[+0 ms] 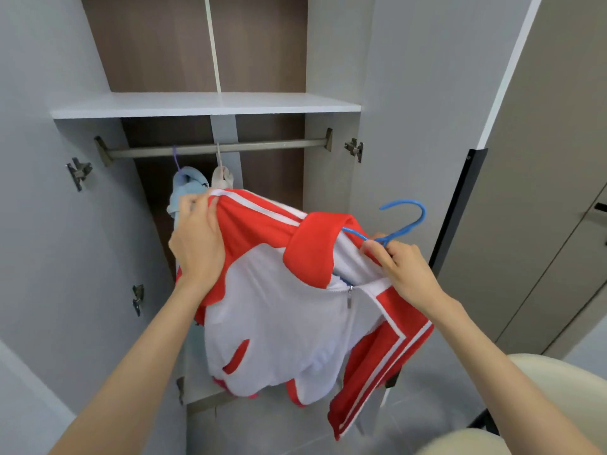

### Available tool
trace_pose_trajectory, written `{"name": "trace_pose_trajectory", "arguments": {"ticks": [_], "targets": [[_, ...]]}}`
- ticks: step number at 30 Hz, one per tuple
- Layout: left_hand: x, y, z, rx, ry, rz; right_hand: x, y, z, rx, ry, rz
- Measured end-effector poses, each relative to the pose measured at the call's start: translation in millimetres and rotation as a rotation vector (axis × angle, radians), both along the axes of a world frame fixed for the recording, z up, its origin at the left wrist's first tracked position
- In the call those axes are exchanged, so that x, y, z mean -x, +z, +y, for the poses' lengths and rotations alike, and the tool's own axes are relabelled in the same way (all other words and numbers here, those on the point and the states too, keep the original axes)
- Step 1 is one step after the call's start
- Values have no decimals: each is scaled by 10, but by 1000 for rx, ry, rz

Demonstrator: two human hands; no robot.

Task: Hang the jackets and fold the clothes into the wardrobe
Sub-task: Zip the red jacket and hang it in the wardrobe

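In front of the open grey wardrobe (pixel 331 192), a red-and-white zip-front track jacket (pixel 279 316) is held in the air below the grey metal hanging rail (pixel 262 146), not yet hung. The left hand (pixel 197 241) grips a bunch of the red shoulder fabric with curled fingers. The right hand (pixel 404 267) pinches the neck of a thin blue hanger (pixel 407 218) where it comes out of the collar. The jacket's shoulder line, its long axis here, runs from the upper left down to the right, tilted rather than level. The zipped front faces the camera and the hem and one striped sleeve hang toward the floor. The hook rises up and to the right, well apart from the rail, with its open end turned left. The main risk, as I judge it, is that the hanger is not seated in both shoulders: how far its arms reach inside the fabric is hidden, and if the left hand lets go early the jacket could slide off one side. The hook must also be turned and lifted to catch the rail, and in doing so it could snag the pale blue garment (pixel 185 185) and cream garment (pixel 222 178) already hanging there.
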State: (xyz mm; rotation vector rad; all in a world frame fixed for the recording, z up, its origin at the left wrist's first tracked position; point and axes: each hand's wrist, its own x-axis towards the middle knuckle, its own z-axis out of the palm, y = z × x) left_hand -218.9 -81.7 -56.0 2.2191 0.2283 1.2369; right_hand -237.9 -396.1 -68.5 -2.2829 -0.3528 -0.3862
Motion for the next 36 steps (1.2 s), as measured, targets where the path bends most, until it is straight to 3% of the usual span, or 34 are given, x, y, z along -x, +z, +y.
{"name": "trace_pose_trajectory", "arguments": {"ticks": [2,8,11,13,15,17,19,24,27,30,36], "targets": [[-94,106,72,94,-69,47,38,-5,-25,10,81,44],[-206,174,246,-37,-13,348,127,78,87,-84,314,107],[-130,94,134,-183,-61,353,93,52,121,-107,253,87],[-25,39,-124,-290,-353,291,54,0,182,-97,162,73],[104,-96,-382,-414,-553,435,30,-43,265,-4,75,75],[194,-301,-471,-619,-510,644,42,-47,317,101,27,80],[230,-457,-387,-690,-449,746,75,-17,303,141,25,91],[193,-440,-164,-450,-454,548,103,168,148,73,32,180],[169,-401,-135,-527,-575,583,66,261,89,187,-72,187],[144,-385,-139,-577,-646,610,66,229,29,168,-124,205],[241,-438,-183,-466,-721,488,115,149,-32,110,-146,162]]}}
